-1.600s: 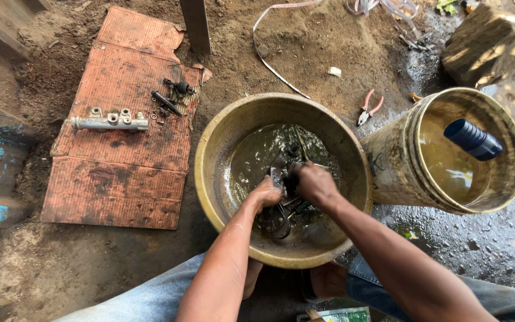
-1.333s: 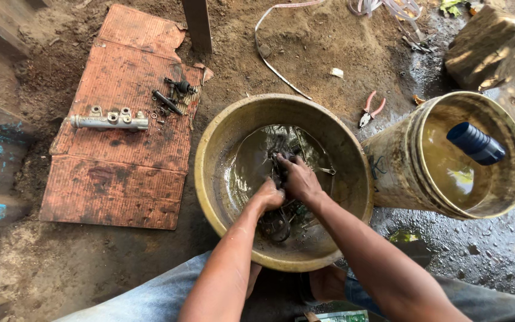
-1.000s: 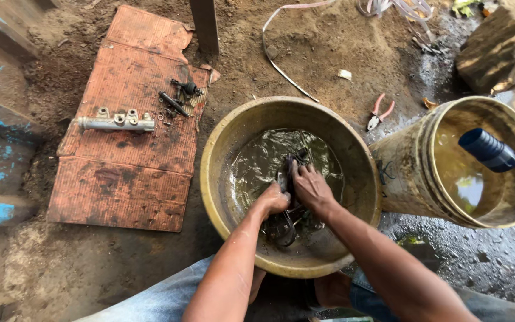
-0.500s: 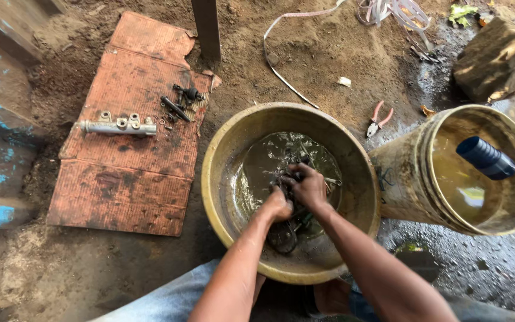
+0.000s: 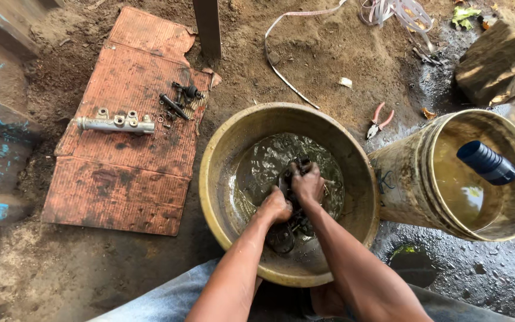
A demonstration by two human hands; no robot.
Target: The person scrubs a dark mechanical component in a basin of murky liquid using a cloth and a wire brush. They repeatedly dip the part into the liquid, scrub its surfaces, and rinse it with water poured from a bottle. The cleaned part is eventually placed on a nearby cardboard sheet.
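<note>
My fingers (image 5: 305,174) of both hands close around dark metal parts (image 5: 290,223) in the wet basin (image 5: 222,155). Its rim surrounds my left hand (image 5: 275,207) and right hand (image 5: 309,185) closely; both forearms slope down inside.

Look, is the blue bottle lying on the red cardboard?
No, the blue bottle floats in the bucket on the right, away from the cardboard.

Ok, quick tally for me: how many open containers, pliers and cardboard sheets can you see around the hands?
Open containers: 2, the basin that both hands work in, and the bucket beside it
Pliers: 1, red-handled pliers on the dirt
Cardboard sheets: 1, cardboard sheet with metal parts on it
Total: 4
</note>
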